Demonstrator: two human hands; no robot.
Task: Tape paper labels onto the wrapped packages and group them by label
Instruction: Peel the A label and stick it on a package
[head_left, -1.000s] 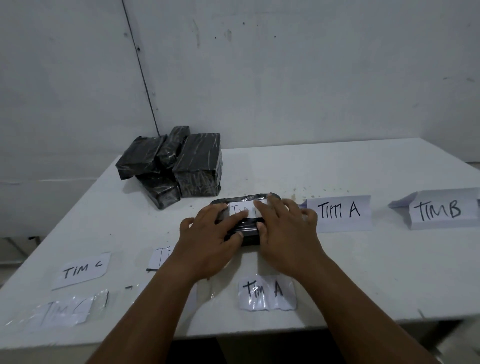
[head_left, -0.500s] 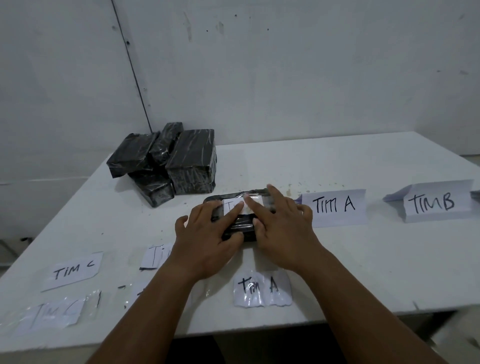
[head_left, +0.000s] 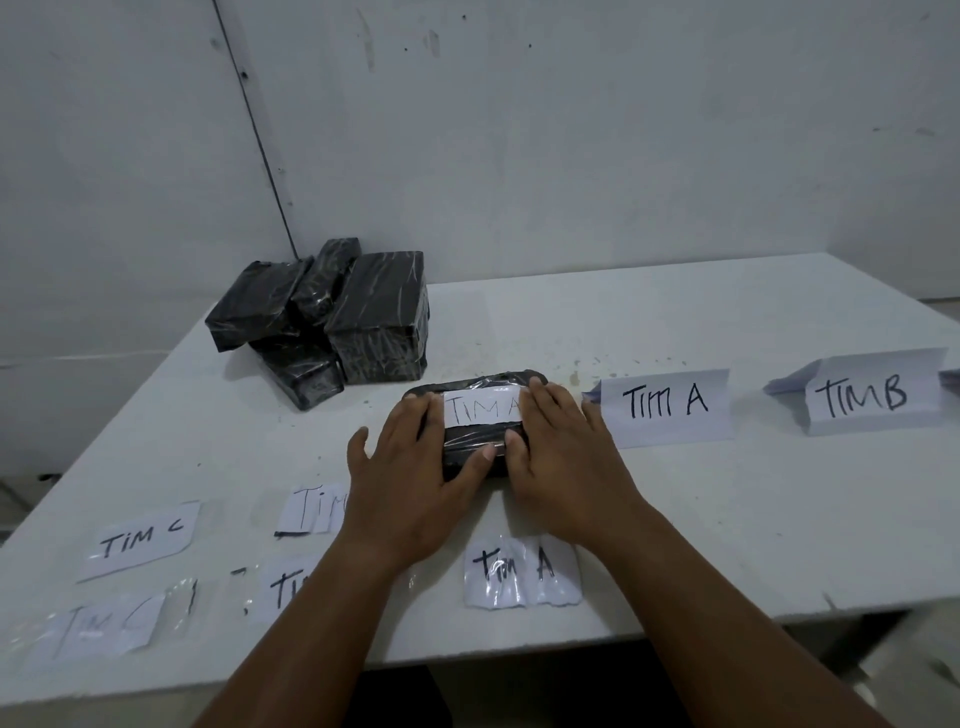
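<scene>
A black wrapped package (head_left: 475, 440) lies at the middle of the white table (head_left: 727, 519). On its top sits a paper label (head_left: 483, 408) reading "TIM A" under shiny tape. My left hand (head_left: 410, 483) lies flat over the package's left end, thumb across its front. My right hand (head_left: 561, 457) presses the right end, fingers beside the label. Several loose labels lie near the front edge: "TIM A" (head_left: 519, 571), "TIM C" (head_left: 140, 538), and partly hidden ones (head_left: 311, 506).
A pile of several black wrapped packages (head_left: 332, 317) stands at the back left by the wall. Folded paper signs "TIM A" (head_left: 667, 405) and "TIM B" (head_left: 867, 392) stand to the right. More taped labels (head_left: 111, 623) lie at front left.
Both hands slid apart from the label's middle to the package's ends, uncovering the "TIM A" writing. The package has stayed in place.
</scene>
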